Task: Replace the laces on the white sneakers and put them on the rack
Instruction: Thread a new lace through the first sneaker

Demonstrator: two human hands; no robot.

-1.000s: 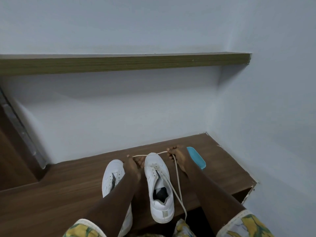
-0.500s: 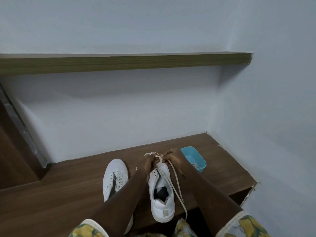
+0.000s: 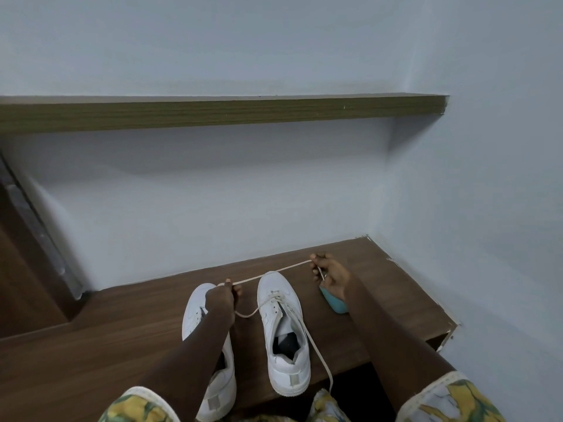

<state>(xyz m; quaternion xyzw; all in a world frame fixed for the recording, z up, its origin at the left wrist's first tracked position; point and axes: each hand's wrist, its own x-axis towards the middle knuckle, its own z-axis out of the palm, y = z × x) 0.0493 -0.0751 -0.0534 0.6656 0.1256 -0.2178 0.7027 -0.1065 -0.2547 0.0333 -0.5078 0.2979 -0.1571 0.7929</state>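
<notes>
Two white sneakers stand toes to the wall on the brown wooden shelf [image 3: 100, 348]. The right sneaker [image 3: 283, 333] carries a cream lace [image 3: 268, 276] through its lower eyelets. My left hand [image 3: 221, 300] pinches one stretch of that lace above the left sneaker [image 3: 210, 370]. My right hand [image 3: 330, 277] pinches the other end, out to the right of the shoe. Between the hands the lace runs taut over the right toe. A loose length trails down the right sneaker's side past the shelf's front edge.
A small teal tray [image 3: 335, 303] lies under my right wrist, mostly hidden. A green-edged upper shelf [image 3: 225, 112] runs across the wall above. Walls close the back and right. A dark wooden door frame [image 3: 36, 248] stands at the left.
My hands were together over the right sneaker's toe half a second ago. They have drawn apart, pulling the lace taut; the right hand now covers the teal tray.
</notes>
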